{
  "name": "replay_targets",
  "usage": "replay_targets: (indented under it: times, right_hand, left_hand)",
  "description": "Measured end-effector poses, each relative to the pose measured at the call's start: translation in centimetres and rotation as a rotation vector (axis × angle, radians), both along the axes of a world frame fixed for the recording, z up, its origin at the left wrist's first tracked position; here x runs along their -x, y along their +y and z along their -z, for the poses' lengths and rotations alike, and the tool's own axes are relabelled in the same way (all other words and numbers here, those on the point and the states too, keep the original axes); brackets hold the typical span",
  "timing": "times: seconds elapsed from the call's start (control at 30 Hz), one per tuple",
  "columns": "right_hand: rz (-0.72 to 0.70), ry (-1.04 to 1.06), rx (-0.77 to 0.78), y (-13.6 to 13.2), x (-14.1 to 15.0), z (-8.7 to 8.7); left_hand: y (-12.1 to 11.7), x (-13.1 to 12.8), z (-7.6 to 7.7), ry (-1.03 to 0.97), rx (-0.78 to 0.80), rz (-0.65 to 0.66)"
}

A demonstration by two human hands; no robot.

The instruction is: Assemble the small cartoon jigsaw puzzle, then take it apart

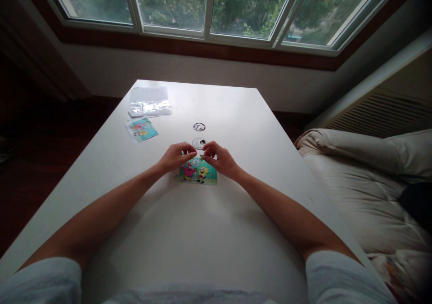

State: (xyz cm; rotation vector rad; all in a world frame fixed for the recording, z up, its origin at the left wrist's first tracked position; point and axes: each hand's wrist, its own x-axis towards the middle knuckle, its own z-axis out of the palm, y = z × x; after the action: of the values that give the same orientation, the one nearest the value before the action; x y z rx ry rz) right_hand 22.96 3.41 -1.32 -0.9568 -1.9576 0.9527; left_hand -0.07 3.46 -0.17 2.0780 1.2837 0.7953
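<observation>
A small colourful cartoon jigsaw puzzle lies flat on the white table, near its middle. My left hand rests on the puzzle's upper left edge, fingers curled and pinched. My right hand sits at the upper right edge, fingers also pinched. The fingertips of both hands nearly meet above the puzzle's top edge, around a small piece that is too small to make out clearly.
A clear plastic bag and a small printed picture card lie at the far left of the table. Two small round shapes sit just beyond the puzzle. A cushioned seat stands to the right, windows ahead.
</observation>
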Motion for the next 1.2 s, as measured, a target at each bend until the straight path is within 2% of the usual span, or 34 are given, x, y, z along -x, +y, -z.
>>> replay_targets:
  times: [0.2,0.43,0.53,0.7,0.83,0.93,1.2]
  right_hand:
    - [0.002,-0.031,-0.053,0.0,0.1,0.0]
    - [-0.029,-0.046,-0.062,-0.1,0.1,0.0]
    - [-0.018,-0.062,-0.059,-0.1,0.0,0.0]
    - [-0.006,-0.080,-0.062,-0.1,-0.2,0.1]
    - [-0.027,-0.095,-0.069,0.1,-0.2,0.2]
    - [-0.047,-0.123,-0.074,0.1,-0.1,0.3]
    - [-0.150,-0.205,-0.073,0.1,-0.1,0.5]
  left_hand:
    - [-0.4,-0.4,-0.1,-0.048,0.067,0.060]
    - [-0.5,-0.7,-0.1,-0.068,0.057,0.078]
    - [-0.3,-0.5,0.0,-0.015,0.060,0.028]
    - [0.8,0.9,0.4,0.115,0.109,-0.160]
    - [1.3,1.9,0.7,0.232,0.142,-0.246]
    - [1.2,2.0,0.5,0.280,0.157,-0.241]
    - [0.7,1.5,-0.2,0.391,0.072,-0.199]
